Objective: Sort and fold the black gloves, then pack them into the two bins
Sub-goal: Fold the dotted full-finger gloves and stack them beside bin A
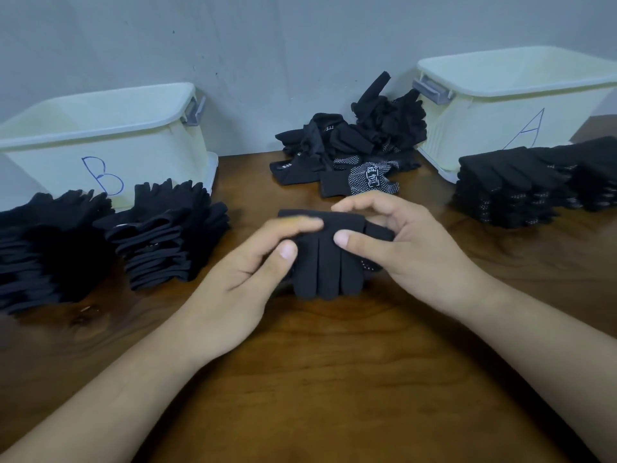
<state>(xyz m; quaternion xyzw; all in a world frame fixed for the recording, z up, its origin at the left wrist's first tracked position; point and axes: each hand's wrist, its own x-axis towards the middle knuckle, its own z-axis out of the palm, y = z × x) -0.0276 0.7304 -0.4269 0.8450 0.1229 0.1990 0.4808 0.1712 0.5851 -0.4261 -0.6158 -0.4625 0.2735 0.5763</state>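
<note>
Folded black knit glove [320, 262] with white grip dots, just in front of the loose heap of black gloves [354, 142]. Dark brown wooden worktop [334, 379]; grey wall [267, 45] behind the heap, pale plastic bin B [150, 152] and bin A [484, 121] flanking it. Left hand [247, 279] and right hand [400, 248] pinching the glove, fingers [364, 202] curled.

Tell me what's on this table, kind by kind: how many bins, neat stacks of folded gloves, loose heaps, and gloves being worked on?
Bins: 2
Folded glove stacks: 4
Loose glove heap: 1
Glove being folded: 1
Total: 8
</note>
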